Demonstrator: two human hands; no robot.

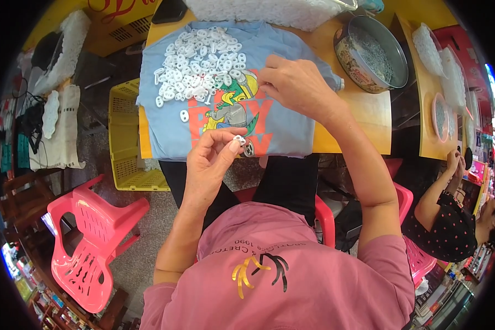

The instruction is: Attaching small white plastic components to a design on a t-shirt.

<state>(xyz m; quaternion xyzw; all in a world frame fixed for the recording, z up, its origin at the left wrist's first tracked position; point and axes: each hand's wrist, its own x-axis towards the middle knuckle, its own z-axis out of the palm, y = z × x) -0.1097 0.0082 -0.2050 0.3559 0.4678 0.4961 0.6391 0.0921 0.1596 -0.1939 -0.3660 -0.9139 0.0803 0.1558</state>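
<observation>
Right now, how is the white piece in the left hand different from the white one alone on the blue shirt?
The held piece is pinched in the left hand; the lone piece lies on the blue shirt. The held piece is partly covered by that hand; the lone piece shows its whole top. Both are small and white.

Orange-red capitals (263,113) on light-blue cloth (168,132), dark lettering with year (269,243) on pink fabric shirt (324,286), red script (118,9) on yellow panel (144,12), label lettering (362,73) on round metal tin (397,74)
</observation>
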